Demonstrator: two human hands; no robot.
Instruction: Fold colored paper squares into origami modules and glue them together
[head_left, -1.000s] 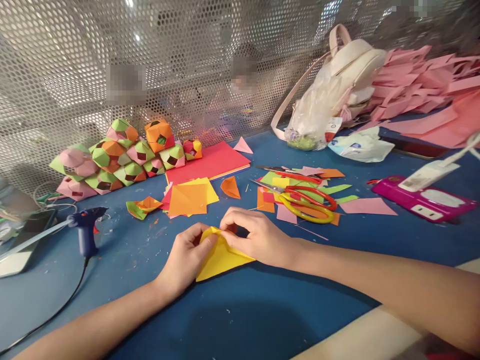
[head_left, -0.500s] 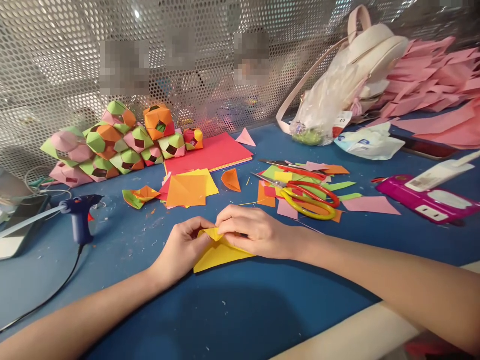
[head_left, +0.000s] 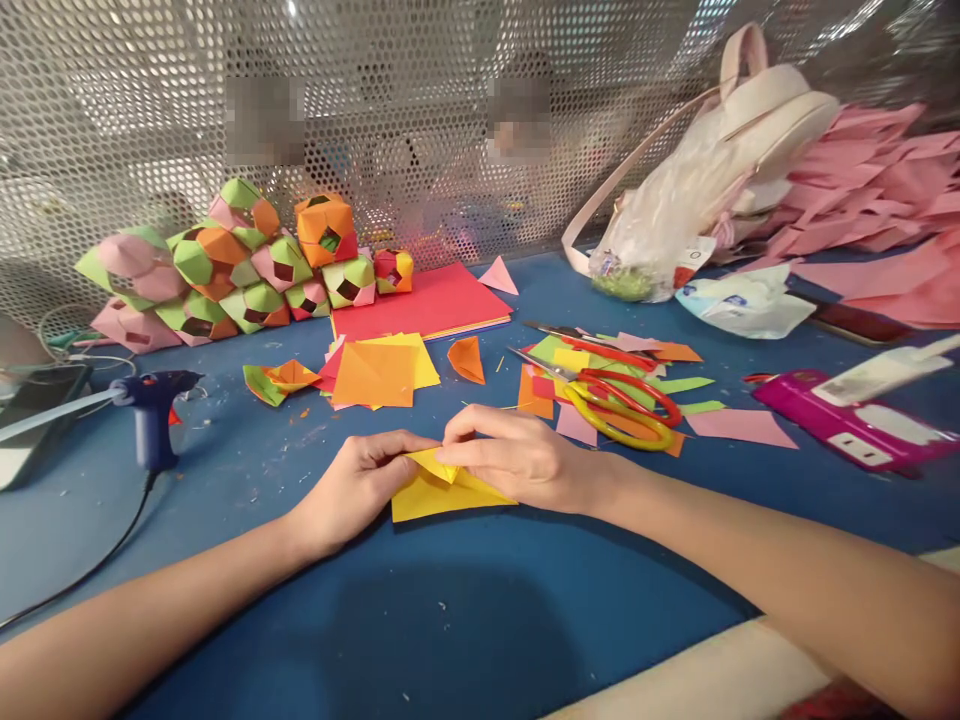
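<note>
A yellow sheet of paper (head_left: 442, 497), partly folded, lies low over the blue table between my hands. My left hand (head_left: 365, 482) pinches its left upper edge between thumb and fingers. With bent fingers my right hand (head_left: 517, 458) grips the upper right part, beside a small folded point in the middle of that edge. My right fingers hide part of the fold. Just beyond my hands lie orange and yellow paper squares (head_left: 375, 375) and a curved orange paper piece (head_left: 466, 359). Scissors with red and yellow handles (head_left: 611, 408) rest on coloured scraps near my right hand.
A blue glue gun (head_left: 155, 415) stands at left, its cord trailing forward. Folded paper balls (head_left: 214, 265) are stacked against the perforated metal screen (head_left: 420, 120). Red sheets (head_left: 420, 300), a white bag (head_left: 772, 120), pink paper (head_left: 862, 180) and a magenta case (head_left: 847, 415) lie farther off.
The paper's upper edge is folded down flatter, with a small point now showing at its middle. My left fingers lie straighter along the edge. The view has shifted slightly.
</note>
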